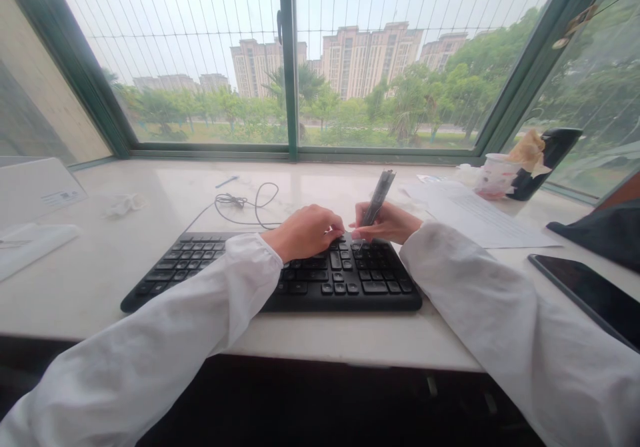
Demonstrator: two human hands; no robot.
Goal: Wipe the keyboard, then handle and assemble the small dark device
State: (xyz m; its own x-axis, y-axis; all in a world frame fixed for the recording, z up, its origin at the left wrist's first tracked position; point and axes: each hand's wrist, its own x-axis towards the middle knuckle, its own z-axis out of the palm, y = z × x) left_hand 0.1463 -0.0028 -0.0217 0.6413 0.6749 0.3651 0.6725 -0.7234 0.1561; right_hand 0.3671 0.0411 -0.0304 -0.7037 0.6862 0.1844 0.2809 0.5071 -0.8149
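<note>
A black keyboard (350,303) lies on the white windowsill counter, under both my hands. My left hand (310,230) rests over its upper middle, fingers curled and fingertips pressed together by the back edge. Whatever those fingertips may pinch is hidden. Closed around a dark grey pen-shaped tool (379,197), my right hand (387,223) is just above the number keys. The tool leans with its upper end to the right and its lower end down at the keys, where a small pale, blurred part shows.
A thin black cable (240,201) loops behind the keyboard. To the right are printed paper sheets (480,213), a cup (497,177) and a phone (590,293). A crumpled tissue (124,205) and a white box (40,190) are at left. A window (293,100) stands behind.
</note>
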